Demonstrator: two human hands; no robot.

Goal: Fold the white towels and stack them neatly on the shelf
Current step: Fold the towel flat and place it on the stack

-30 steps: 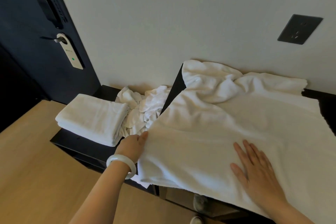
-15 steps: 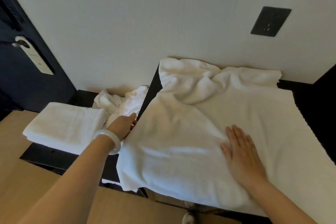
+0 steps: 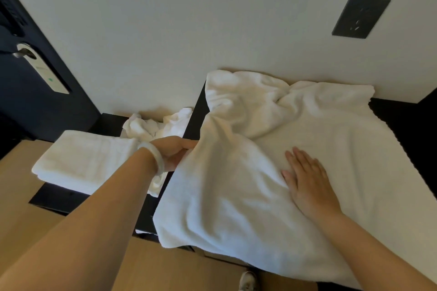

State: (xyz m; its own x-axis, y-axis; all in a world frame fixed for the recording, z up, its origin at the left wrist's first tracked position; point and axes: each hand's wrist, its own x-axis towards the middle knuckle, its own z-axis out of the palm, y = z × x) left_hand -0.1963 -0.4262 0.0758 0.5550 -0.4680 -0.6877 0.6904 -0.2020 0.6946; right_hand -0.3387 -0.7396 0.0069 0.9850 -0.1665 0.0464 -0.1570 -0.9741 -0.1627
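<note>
**Q:** What are the grips doing?
**A:** My left grip (image 3: 173,153) is clutching the left edge of the spread towel (image 3: 236,201). My right grip (image 3: 307,179) is pressing flat on it, fingers straight.
**Q:** The folded towel (image 3: 87,160)?
**A:** It is lying just left of my left grip.

Off-white wall (image 3: 165,19) dead ahead, dark socket (image 3: 360,16) high on its right. Over at left, dark door (image 3: 28,106), metal handle (image 3: 22,51), pale tag (image 3: 47,73) hanging from it. Down below, light wood floor (image 3: 165,267). Soft, even light all round.

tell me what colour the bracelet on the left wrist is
The bracelet is a plain milky white, seen best in the head view.
</note>
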